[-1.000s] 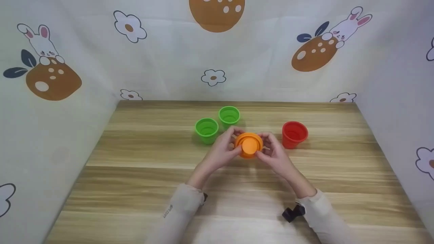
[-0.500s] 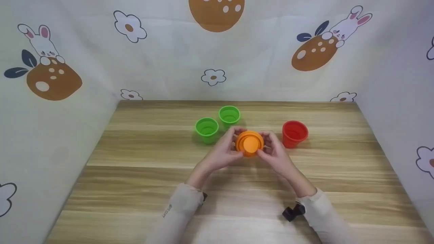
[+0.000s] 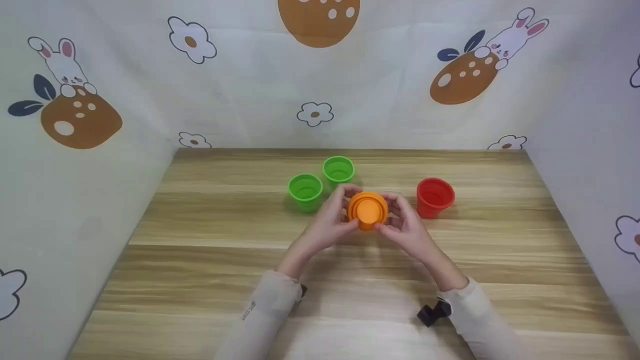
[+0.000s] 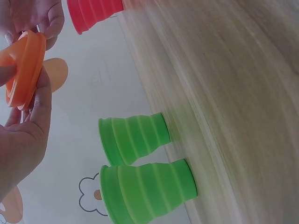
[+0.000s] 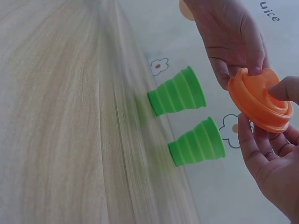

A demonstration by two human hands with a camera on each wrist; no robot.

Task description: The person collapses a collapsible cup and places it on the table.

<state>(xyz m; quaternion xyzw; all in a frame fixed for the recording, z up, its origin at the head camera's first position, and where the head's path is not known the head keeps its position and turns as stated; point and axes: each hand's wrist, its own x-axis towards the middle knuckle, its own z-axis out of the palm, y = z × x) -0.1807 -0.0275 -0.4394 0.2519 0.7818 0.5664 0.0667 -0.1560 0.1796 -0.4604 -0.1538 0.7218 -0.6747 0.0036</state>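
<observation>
An orange collapsible cup (image 3: 368, 211), partly folded into rings, is held up off the table between both hands. My left hand (image 3: 330, 220) grips its left side, thumb on the near face and fingers curled behind. On the opposite side my right hand (image 3: 406, 227) pinches it the same way. In the right wrist view the orange cup (image 5: 257, 100) appears tilted, with both thumbs pressing by its raised centre. Two green collapsible cups, one nearer (image 3: 305, 192) and one farther (image 3: 338, 170), stand upright beyond the left hand. A red collapsible cup (image 3: 434, 197) stands upright to the right.
The wooden table (image 3: 200, 280) reaches back to a pale cloth wall (image 3: 250, 90) printed with rabbits and flowers. Similar cloth sides flank it. A black wrist-worn device (image 3: 434, 313) sits at the right cuff.
The orange cup has risen slightly in the head view and changed tilt a little, with the thumbs shifting on it. The green and red cups stay in place.
</observation>
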